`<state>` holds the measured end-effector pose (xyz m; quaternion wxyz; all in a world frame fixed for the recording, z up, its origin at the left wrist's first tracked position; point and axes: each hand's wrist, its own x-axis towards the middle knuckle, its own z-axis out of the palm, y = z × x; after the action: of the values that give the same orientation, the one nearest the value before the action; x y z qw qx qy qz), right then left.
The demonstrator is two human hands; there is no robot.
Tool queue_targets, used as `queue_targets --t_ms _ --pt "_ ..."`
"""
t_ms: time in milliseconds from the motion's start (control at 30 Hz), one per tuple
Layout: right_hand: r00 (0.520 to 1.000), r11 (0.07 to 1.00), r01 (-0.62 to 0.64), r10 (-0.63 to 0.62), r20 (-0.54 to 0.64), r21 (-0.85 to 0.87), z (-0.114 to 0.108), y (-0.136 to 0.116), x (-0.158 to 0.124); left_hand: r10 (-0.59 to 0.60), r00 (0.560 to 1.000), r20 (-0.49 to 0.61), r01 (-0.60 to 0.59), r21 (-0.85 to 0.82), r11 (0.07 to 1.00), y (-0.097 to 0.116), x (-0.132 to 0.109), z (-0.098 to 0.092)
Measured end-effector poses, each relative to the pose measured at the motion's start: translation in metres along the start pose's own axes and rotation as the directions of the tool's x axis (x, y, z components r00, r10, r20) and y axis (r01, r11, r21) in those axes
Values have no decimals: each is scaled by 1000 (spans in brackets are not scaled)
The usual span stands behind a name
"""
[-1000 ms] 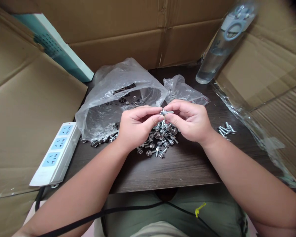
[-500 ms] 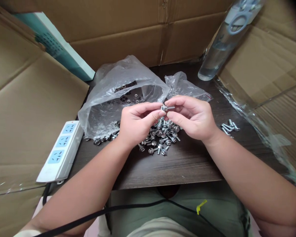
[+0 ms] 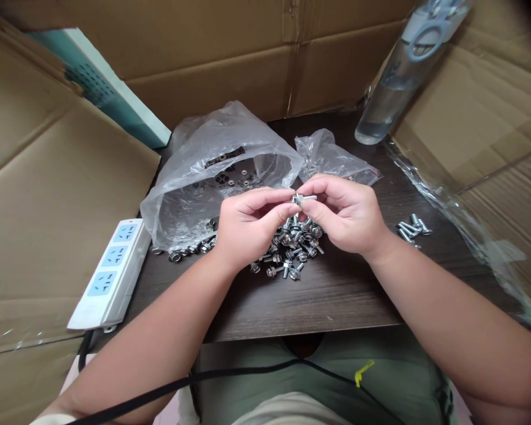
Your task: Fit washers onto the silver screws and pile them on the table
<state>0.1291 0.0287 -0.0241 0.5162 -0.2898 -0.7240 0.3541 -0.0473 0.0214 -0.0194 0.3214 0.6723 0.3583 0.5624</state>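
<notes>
My left hand [image 3: 248,227] and my right hand [image 3: 345,215] meet above a heap of assembled bolts [image 3: 287,248] on the dark wooden table [image 3: 318,295]. Between their fingertips is one small silver bolt [image 3: 304,198] lying sideways. The right thumb and forefinger pinch its shank. The left fingertips pinch its head end, where a washer or nut sits. Both hands are closed in a pinch.
A large clear plastic bag [image 3: 212,171] with washers lies behind the left hand, a smaller bag [image 3: 331,156] behind the right. A few loose bolts [image 3: 411,229] lie at the right. A white power strip [image 3: 112,271], a water bottle [image 3: 398,77] and cardboard walls [image 3: 48,195] surround the table.
Both hands have shifted slightly down with the bolt, still pinching it, and the fingers have closed in tighter around it.
</notes>
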Motion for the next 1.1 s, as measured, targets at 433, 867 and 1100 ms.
queue_targets --t_ms 433,867,1100 --pt "996 983 -80 84 -17 163 2 -4 1 -107 994 -32 104 -88 991 3 0 1" --pt "905 791 -417 409 121 447 -2 -4 6 431 892 133 -450 206 869 -10 4 -6" --pt "752 474 -623 583 308 623 -3 -5 11 527 825 204 -565 286 774 -13 5 -7"
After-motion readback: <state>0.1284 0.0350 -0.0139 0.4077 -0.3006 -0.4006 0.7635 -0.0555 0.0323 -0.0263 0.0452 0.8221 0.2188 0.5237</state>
